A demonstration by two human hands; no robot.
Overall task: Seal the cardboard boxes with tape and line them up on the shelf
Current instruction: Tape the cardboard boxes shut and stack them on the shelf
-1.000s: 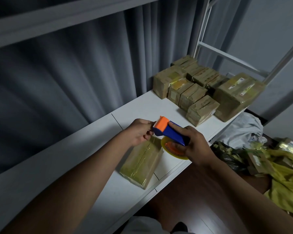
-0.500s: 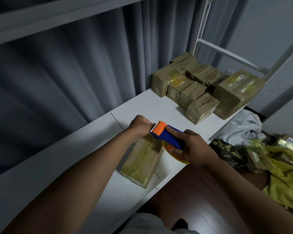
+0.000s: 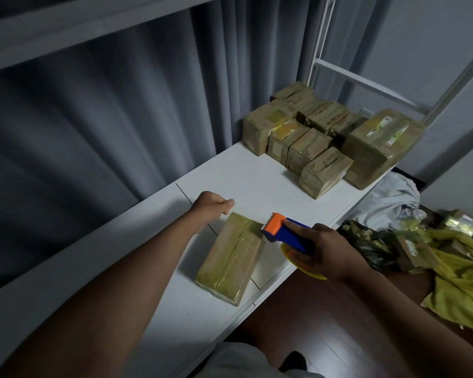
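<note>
A long cardboard box (image 3: pixel 231 259) wrapped in glossy tape lies flat on the white shelf (image 3: pixel 246 175), near the shelf's front edge. Its long axis runs slantwise, from the front edge up toward the rear, the far end pointing at the curtain (image 3: pixel 107 110).

The left hand (image 3: pixel 212 204) is stretched out over the shelf beyond the box's far end, fingers curled into a loose fist with the thumb laid along the top; whether it pinches a strip of tape cannot be told.

The right hand (image 3: pixel 329 253) grips the blue handle of a tape dispenser (image 3: pixel 288 236), fingers wrapped round it. The dispenser's orange head and toothed blade point at the box's far right corner.

A group of taped boxes (image 3: pixel 322 140) stands at the shelf's far right end.
</note>
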